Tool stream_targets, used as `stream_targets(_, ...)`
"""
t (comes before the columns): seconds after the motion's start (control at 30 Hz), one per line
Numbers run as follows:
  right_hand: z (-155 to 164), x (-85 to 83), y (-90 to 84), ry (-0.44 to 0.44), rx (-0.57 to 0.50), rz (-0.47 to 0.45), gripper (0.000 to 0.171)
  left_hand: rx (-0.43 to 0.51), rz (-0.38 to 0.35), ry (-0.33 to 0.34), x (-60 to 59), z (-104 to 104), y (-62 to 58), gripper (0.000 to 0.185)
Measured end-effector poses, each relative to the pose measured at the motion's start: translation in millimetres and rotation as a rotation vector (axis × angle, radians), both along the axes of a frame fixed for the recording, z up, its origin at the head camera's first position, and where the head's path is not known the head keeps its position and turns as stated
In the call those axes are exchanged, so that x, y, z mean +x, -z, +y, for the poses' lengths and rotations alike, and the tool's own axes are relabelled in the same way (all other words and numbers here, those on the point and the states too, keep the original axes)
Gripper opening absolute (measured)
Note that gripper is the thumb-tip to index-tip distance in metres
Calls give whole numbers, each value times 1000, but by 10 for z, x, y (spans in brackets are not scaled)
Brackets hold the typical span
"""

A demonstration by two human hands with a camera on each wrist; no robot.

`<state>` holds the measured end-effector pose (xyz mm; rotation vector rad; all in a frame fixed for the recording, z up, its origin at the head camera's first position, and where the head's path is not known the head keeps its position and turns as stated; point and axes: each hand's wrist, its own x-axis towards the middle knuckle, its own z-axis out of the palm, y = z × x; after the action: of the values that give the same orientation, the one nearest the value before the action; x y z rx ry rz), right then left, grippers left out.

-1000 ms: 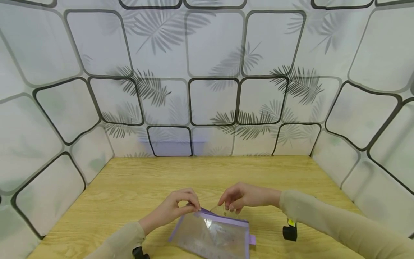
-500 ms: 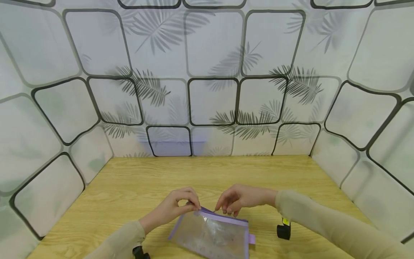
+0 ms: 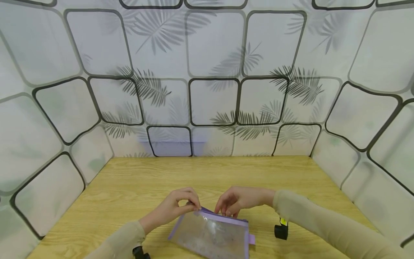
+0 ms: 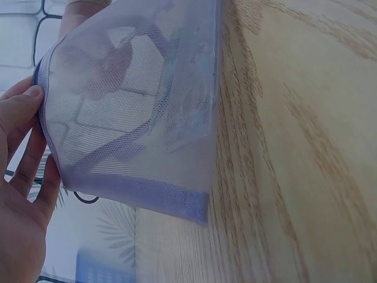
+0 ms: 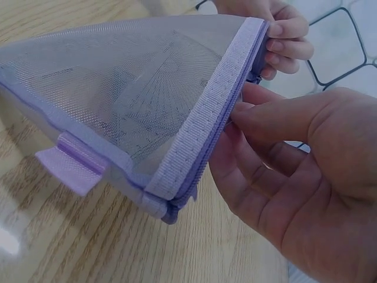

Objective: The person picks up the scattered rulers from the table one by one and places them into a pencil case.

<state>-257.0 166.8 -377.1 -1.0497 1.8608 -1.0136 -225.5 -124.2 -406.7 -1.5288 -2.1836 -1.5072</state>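
Note:
A mesh zipper pouch [image 3: 215,235] with lilac trim leans toward me at the table's front, its zipped edge uppermost. My left hand [image 3: 179,204] pinches the left end of that edge between thumb and fingers, keeping the mouth parted. At the mouth is my right hand [image 5: 294,159], thumb and fingertips together right at the zipper [image 5: 215,115], gripping the top of a clear protractor [image 5: 174,76]. Most of the protractor shows through the mesh, its fan of lines inside the pouch. Other clear flat pieces [image 4: 191,94] show through the mesh near the bottom. The fingertips of my right hand are partly hidden behind the zipper.
The wood-grain table [image 3: 155,172] runs back to a pale curtain [image 3: 213,100] with black squares and leaf prints, which also closes off both sides. A lilac tab [image 5: 73,162] sticks out from the pouch's side. Black wrist cameras [image 3: 280,232] hang under both sleeves.
My right hand has moved slightly left and down, lowering the protractor from above the mouth into the pouch. My left hand has stayed in place on the pouch's edge.

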Motion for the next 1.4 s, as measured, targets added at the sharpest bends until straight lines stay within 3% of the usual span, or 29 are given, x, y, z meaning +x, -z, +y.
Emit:
stream_targets(0.57,15,12,23,-36,20,9,30,-1,3,12,-4,12,-13,8)
stream_targets(0.83,17,-7,38,-96,-44,96,32,1,-6,15,8,11,-20,8)
stream_targets(1.2,33,-18,32,-69,-66,139,31,0,2,18,-8,17,-13,8)
stream_targets(1.4,49,-2,8,-40,-64,113,33,3,-5,22,-9,14,-3,8)
